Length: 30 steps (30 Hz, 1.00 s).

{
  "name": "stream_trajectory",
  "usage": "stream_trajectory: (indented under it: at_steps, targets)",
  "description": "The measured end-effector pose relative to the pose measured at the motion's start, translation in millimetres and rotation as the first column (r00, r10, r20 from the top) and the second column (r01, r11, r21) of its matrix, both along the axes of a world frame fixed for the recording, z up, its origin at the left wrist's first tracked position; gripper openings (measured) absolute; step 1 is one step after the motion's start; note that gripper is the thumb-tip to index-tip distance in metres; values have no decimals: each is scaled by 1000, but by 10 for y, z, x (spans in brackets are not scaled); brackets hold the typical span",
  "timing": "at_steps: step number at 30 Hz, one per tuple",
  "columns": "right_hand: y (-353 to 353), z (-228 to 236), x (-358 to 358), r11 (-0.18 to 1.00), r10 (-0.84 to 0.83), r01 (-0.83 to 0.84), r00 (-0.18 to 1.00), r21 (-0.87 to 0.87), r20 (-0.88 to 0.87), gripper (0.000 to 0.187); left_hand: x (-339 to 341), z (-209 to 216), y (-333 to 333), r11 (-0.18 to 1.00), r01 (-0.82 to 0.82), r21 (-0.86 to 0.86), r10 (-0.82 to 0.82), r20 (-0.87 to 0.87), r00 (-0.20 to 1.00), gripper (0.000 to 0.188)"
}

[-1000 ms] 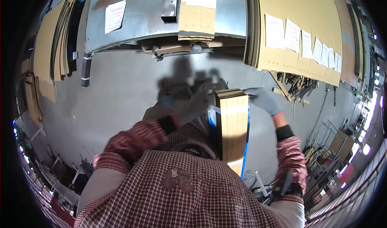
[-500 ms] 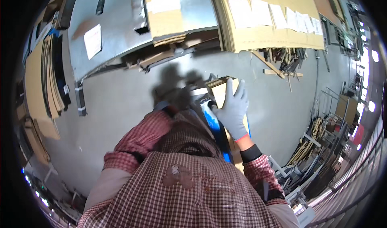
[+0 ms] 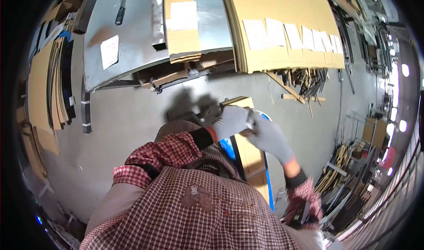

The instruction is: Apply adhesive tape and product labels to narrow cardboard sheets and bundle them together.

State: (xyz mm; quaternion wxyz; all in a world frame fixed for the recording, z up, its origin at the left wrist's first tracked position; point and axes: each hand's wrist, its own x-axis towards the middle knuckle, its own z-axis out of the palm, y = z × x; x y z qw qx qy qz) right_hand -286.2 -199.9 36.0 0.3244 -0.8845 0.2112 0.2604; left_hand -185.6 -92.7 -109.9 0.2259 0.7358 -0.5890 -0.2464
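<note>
Seemingly, we're working our left hand (image 3: pixel 232 121) against our right hand (image 3: pixel 270 138), both curled, contents unclear, cardboard stack (image 3: pixel 249 155) beneath; next calls for steadiness.

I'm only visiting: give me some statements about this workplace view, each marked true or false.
1. The left hand and right hand both wear grey fabric gloves. True.
2. The hands are spread wide apart. False: they are close together over the long tan cardboard bundle.
3. White paper sheets lie on the wide, flat tan cardboard stack. True.
4. The checked cloth apron is green and yellow. False: it is dark red and white.
5. The black-handled tool lies on the grey metal table. True.
</note>
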Motion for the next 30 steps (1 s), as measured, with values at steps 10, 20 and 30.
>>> stream_trajectory:
  at_steps: [10,20,30]
  targets:
    - [-1628,-1638,-81,716,515,-598,801,-360,-305,22,-40,246,-152,998,55,0,-54,114,992,42]
    - [-566,-1043,-71,851,-447,333,865,405,228,23,267,76,333,868,-380,320,420,-880,219,75]
    - [413,-58,-1080,366,-642,417,760,832,-99,101,2644,2113,-255,568,-784,-250,-89,-966,244,51]
